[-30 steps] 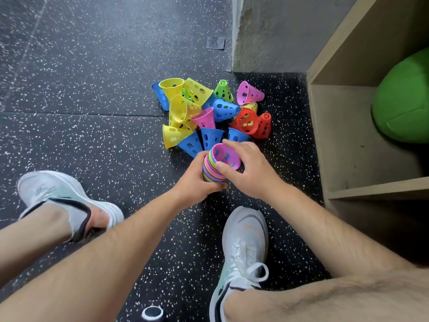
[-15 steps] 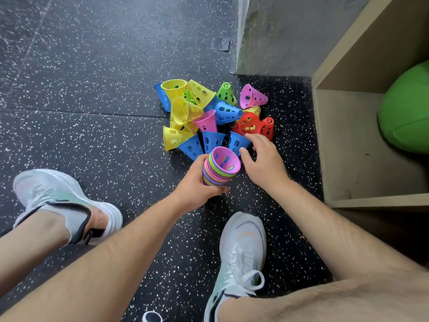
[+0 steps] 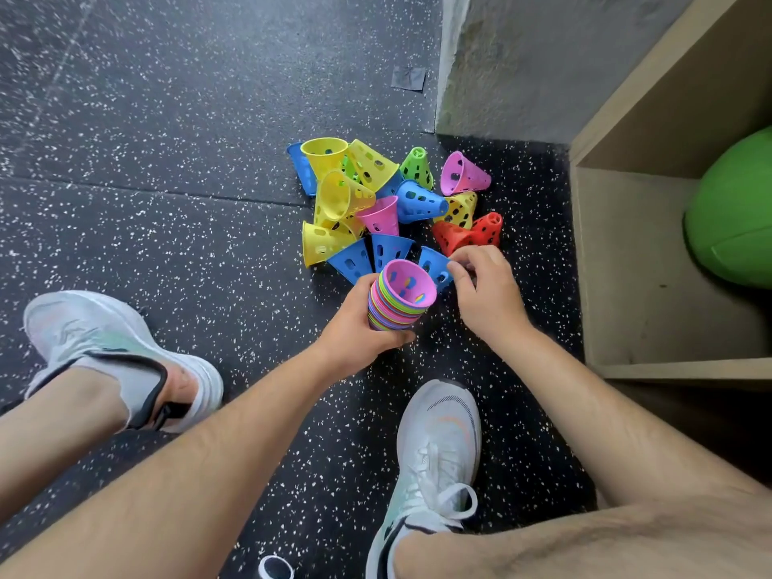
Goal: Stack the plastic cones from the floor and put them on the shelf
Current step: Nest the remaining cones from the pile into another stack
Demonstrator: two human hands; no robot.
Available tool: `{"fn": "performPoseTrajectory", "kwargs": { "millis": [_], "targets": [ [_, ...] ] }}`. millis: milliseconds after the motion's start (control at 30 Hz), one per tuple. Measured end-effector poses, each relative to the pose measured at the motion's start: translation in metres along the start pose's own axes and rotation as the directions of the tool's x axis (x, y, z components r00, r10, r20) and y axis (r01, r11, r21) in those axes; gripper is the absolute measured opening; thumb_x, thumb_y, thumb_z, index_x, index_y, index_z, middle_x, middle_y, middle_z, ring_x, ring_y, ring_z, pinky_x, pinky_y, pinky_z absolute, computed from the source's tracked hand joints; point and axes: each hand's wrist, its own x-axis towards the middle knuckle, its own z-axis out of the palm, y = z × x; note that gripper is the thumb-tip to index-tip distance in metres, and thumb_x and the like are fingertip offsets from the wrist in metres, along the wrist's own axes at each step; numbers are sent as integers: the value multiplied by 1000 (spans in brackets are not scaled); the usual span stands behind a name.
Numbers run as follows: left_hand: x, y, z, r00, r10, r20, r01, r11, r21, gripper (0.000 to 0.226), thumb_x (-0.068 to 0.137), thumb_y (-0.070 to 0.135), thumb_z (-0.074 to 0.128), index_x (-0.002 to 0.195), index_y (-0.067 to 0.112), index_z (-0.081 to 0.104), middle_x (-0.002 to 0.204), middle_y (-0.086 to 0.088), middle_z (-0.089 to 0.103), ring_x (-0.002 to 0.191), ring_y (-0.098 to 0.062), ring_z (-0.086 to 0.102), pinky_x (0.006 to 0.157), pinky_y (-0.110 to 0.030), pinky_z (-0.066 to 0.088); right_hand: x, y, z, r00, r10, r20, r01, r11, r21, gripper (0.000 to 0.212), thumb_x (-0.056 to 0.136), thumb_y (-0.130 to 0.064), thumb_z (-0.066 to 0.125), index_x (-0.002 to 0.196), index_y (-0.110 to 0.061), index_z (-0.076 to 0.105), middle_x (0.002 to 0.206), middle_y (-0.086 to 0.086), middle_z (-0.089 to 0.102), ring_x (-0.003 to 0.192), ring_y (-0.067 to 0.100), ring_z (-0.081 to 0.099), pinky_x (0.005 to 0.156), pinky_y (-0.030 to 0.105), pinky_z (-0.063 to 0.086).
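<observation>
The plastic cones [image 3: 339, 198] not yet gathered lay in a loose heap on the floor [image 3: 167, 227], just beyond both hands. The stack [image 3: 397, 315] sat in the left hand [image 3: 359, 328], whose fingers were wrapped round its lower part, mouth tilted up, with a pink cone [image 3: 407, 282] as the topmost.

A second before, the right hand [image 3: 491, 298] had been resting on top of that stack, seating the pink one. It had since left the stack and gone forward and to the right. Its thumb and forefinger were now curled onto the rim of a blue cone [image 3: 434, 265] lying just beside the stack, and seemed to pinch it. That suggested one cone had been added and the next pick had begun. Many remained, so the task looked far from its end.

Two red cones [image 3: 468, 234] lay right past the right hand's knuckles, close enough to be nudged as the blue one came free. The shelf [image 3: 626, 286] stood open to the right of the right hand, with a green ball [image 3: 735, 211] filling part of its compartment. A grey wall [image 3: 522, 64] rose beyond the heap. The person's right shoe [image 3: 438, 445] was planted below the hands and the left shoe [image 3: 104, 340] off to the left.
</observation>
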Motion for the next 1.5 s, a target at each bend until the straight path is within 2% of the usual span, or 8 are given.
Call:
{"fn": "performPoseTrajectory", "kwargs": {
  "millis": [233, 333, 533, 633, 733, 900, 1133, 1500],
  "targets": [
    [6, -4, -7, 999, -38, -13, 38, 999, -32, 77, 76, 10, 91, 135, 28, 45, 124, 0, 65, 102, 0, 63, 87, -13, 48, 2, -25, -14, 968, -20, -250, 94, 953, 290, 14, 104, -12, 50, 113, -10, 60, 114, 11, 54, 96, 2, 56, 89, 19, 48],
    [6, -2, -7, 998, -53, -24, 52, 998, -46, 77, 77, 9, 90, 138, 21, 44, 122, -2, 65, 91, 8, 61, 81, -9, 47, 5, -35, -15, 954, -142, -265, 228, 916, 331, 14, 103, -9, 50, 115, -13, 57, 125, 8, 54, 111, 17, 58, 94, 20, 47],
    [7, -1, -7, 998, -41, -45, 38, 997, -63, 76, 77, 7, 89, 133, 28, 42, 121, 0, 64, 96, 2, 63, 82, -12, 50, -8, -41, -10, 965, -241, 102, 204, 937, 284, 7, 97, -23, 58, 102, -20, 62, 127, -3, 63, 125, 14, 55, 105, 46, 45],
    [8, 0, -8, 997, -41, -60, 37, 997, -64, 73, 77, 7, 89, 129, 29, 43, 114, 5, 63, 91, 7, 62, 81, -13, 50, -17, -42, -3, 950, -151, 274, 19, 903, 429, 14, 93, -35, 58, 96, -22, 62, 133, -11, 60, 124, 12, 57, 105, 42, 45],
    [10, -2, -9, 998, -39, -43, 36, 997, -62, 73, 76, 11, 91, 129, 32, 44, 115, 6, 64, 97, 3, 63, 87, -19, 52, -18, -40, -1, 970, -98, 224, -35, 850, 526, 19, 93, -36, 56, 102, -20, 63, 131, -9, 61, 120, 12, 59, 99, 37, 49],
    [9, 1, -11, 998, -56, -34, 54, 997, -50, 72, 77, 12, 90, 131, 26, 45, 113, 7, 63, 90, 10, 61, 82, -9, 47, -8, -13, 3, 999, -39, 37, 34, 991, 128, 17, 96, -28, 57, 107, -23, 68, 128, -9, 56, 126, 12, 48, 104, 41, 45],
    [6, 3, -10, 998, -50, -32, 48, 997, -61, 72, 78, 7, 89, 130, 27, 44, 117, 3, 65, 93, 9, 62, 82, -9, 47, 12, 3, 10, 967, -21, 254, 77, 974, -212, 39, 98, -36, 55, 134, -20, 61, 159, -5, 34, 141, 21, 27, 118, 42, 27],
    [5, 2, -6, 999, -29, -25, 27, 998, -50, 74, 77, 7, 89, 130, 32, 45, 126, -1, 64, 105, 0, 63, 88, -11, 48, 10, -2, -6, 999, -36, 3, 36, 998, 51, 63, 81, -54, 75, 125, -12, 62, 127, -3, 55, 121, 12, 51, 102, 37, 47]
  ]
}}
